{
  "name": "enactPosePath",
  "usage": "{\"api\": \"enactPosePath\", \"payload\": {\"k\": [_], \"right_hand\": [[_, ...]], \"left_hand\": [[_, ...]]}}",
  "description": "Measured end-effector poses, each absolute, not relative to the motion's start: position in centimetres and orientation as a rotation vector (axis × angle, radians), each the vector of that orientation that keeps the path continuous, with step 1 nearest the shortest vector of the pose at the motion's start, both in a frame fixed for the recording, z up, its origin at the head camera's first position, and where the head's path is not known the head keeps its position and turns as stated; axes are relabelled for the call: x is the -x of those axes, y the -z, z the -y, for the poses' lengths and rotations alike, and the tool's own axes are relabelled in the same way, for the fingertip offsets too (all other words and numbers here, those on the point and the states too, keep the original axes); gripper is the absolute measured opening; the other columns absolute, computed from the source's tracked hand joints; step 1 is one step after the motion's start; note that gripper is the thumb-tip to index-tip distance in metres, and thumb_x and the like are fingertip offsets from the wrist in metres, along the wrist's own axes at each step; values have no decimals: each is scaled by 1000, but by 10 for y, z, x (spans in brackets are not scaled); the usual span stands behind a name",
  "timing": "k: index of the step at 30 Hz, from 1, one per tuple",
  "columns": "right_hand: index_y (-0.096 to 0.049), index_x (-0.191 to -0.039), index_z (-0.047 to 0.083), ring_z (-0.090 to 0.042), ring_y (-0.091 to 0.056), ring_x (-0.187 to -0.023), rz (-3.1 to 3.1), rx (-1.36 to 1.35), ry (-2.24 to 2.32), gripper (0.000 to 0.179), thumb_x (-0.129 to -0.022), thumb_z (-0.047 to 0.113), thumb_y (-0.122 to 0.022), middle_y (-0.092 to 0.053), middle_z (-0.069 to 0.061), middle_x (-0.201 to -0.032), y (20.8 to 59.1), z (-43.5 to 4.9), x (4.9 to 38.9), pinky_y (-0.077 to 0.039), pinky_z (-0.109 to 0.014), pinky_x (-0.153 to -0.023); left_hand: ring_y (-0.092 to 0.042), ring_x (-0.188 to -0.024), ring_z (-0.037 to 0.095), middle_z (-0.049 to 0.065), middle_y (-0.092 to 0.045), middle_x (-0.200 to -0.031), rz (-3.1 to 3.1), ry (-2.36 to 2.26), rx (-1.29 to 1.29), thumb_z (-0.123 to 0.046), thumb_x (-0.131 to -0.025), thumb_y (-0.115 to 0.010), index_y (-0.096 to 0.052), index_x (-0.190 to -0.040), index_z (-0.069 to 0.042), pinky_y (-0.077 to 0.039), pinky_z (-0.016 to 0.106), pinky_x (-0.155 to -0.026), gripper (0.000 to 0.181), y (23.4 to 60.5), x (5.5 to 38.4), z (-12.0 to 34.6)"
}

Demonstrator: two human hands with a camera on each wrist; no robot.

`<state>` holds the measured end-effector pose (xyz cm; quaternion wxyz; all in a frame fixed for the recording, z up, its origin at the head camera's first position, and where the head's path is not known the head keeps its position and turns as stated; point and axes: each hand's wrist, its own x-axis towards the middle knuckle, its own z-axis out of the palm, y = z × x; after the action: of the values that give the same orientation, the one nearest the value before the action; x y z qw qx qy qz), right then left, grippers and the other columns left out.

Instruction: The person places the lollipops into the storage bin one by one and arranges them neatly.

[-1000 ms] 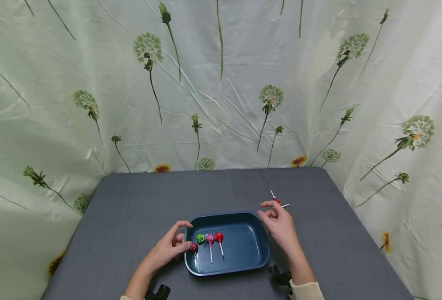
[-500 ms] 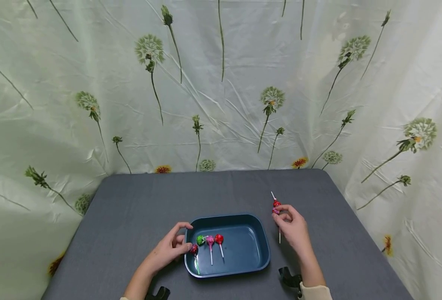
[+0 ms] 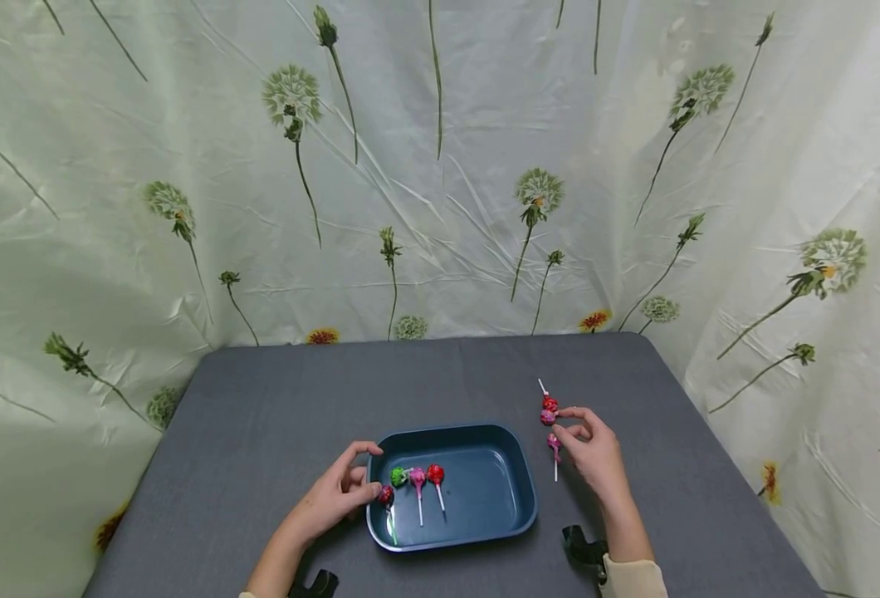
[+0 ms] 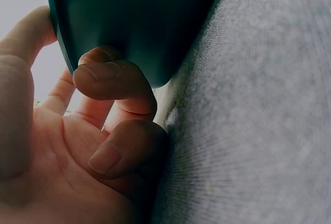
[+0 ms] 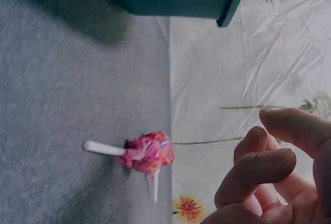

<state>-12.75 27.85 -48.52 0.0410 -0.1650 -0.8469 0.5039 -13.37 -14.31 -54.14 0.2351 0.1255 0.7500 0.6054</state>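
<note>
Curtain (image 3: 455, 199): pale cloth printed with dandelions and a few orange flowers, hung at the back and along both sides.
Table (image 3: 298, 399): dark grey, reaching back to the curtain.
Tray (image 3: 477, 494): blue, with rounded corners, resting near the middle of the table.
Left hand (image 3: 339, 488): held the tray's left end, thumb at the rim and bent fingers against the outer wall (the left wrist view showed that wall up close).
Right hand (image 3: 593, 453): beyond the tray's right end, thumb and forefinger bent with a narrow gap between them, holding nothing.
Sleeve (image 3: 634, 579): cream, at the right forearm.
Black holder (image 3: 584, 550): strapped at the right wrist; a similar piece (image 3: 315, 586) showed by the left.
Lollipops in the tray: green lollipop (image 3: 398, 477), pink lollipop (image 3: 418, 476) and red lollipop (image 3: 436, 473), heads side by side in the left half; dark red lollipop (image 3: 386, 495) at the left wall, just beside the left thumb.
Lollipops on the table: right of the tray, loose red lollipop (image 3: 550, 403) farthest back, stick pointing away; loose purple lollipop (image 3: 548, 417) right against it; loose pink lollipop (image 3: 554, 443) nearest, stick toward the person, just by the right thumb (touching or not, I could not tell).
</note>
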Motion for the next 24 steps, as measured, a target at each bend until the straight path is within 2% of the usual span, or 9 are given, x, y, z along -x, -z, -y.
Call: {"api": "enactPosePath", "payload": {"k": [13, 24], "right_hand": [[-61, -140, 9, -12, -46, -58, 2658, 463, -1569, 43, -101, 22, -73, -63, 1, -73, 510, -289, 132, -37, -26, -55], [-60, -141, 6, -12, -45, -57, 2698, 492, -1599, 44, -101, 20, -72, -55, 4, -70, 519, -292, 133, -36, -25, -54]], "left_hand": [[-48, -59, 10, -1, -53, -76, -2056, -1672, -356, -20, -104, -66, -37, -148, -10, -45, 26, -57, 53, 541, 133, 144], [-48, -60, 11, 0, -54, -77, -2046, -1670, -362, -20, -105, -66, -37, -148, -9, -45, 26, -57, 53, 542, 135, 142]]}}
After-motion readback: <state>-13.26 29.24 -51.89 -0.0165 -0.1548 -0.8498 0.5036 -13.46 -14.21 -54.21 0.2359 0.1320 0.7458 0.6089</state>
